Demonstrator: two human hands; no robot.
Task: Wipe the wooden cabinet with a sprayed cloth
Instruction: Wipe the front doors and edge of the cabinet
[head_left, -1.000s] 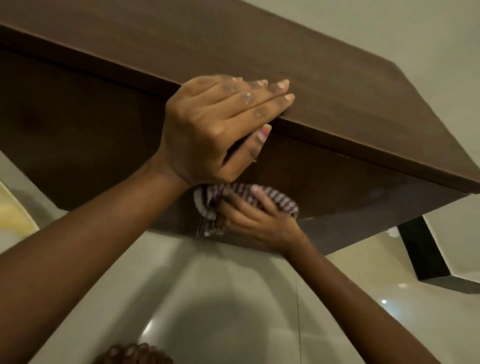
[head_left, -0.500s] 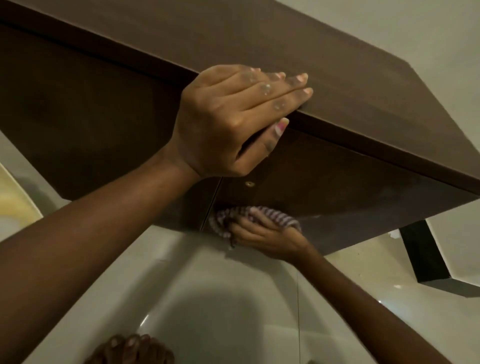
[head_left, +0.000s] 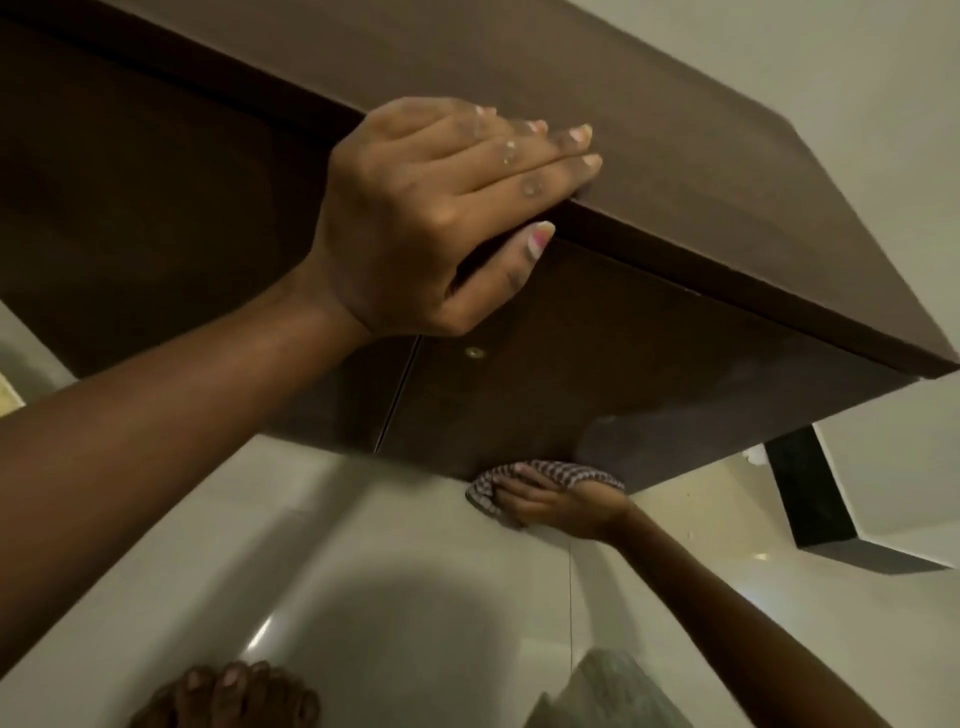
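With our left hand (head_left: 436, 218) spread flat, gripping nothing, on the dark brown wooden cabinet (head_left: 649, 332) top and our right hand (head_left: 556, 501) closed on the checked cloth (head_left: 550, 475) at the door's bottom edge, we judge the cloth could slide off onto the floor tiles (head_left: 405, 545).

left hand (head_left: 431, 218) sits on the cabinet (head_left: 675, 156) top edge, right hand (head_left: 561, 501) presses the cloth (head_left: 545, 475) against its front's bottom edge, floor (head_left: 415, 571) below

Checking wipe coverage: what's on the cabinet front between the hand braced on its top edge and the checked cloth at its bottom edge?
Head view: bare dark wooden cabinet door, one small round metal fitting and the door seam.
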